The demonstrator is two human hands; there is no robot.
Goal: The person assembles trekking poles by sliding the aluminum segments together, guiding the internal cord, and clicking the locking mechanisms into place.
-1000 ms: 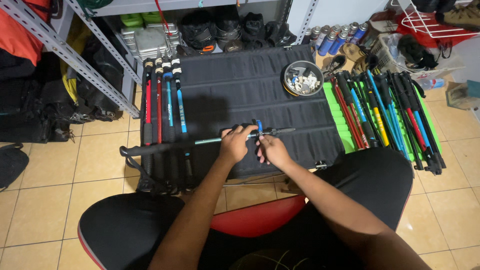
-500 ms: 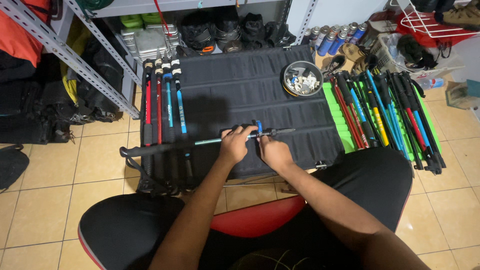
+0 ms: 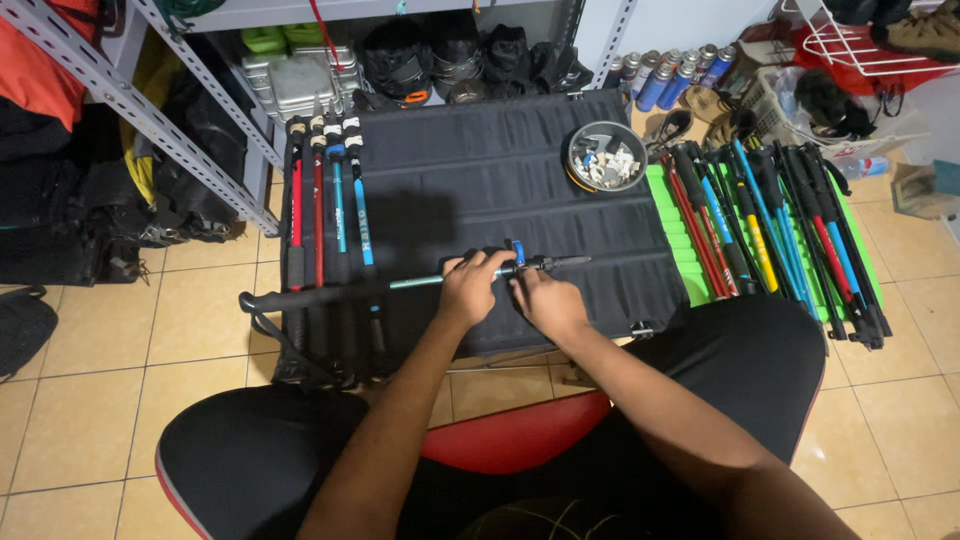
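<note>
Trekking pole (image 3: pixel 400 284), teal-shafted, lying crosswise over the black mat (image 3: pixel 480 190), left hand (image 3: pixel 473 290) clenched round its shaft and right hand (image 3: pixel 545 300) pinching the blue clamp lever (image 3: pixel 517 252); best handled level, shaft steadied, lever worked gently.

— How much of the trekking pole (image 3: pixel 400 284) shows at the black mat's (image 3: pixel 480 170) near edge?

— Its middle is covered by the left hand (image 3: pixel 472 290) and right hand (image 3: pixel 549 300).

— And the round tin (image 3: pixel 606 157) by the mat's far right corner?

— The pale bits inside are too small to tell.
</note>
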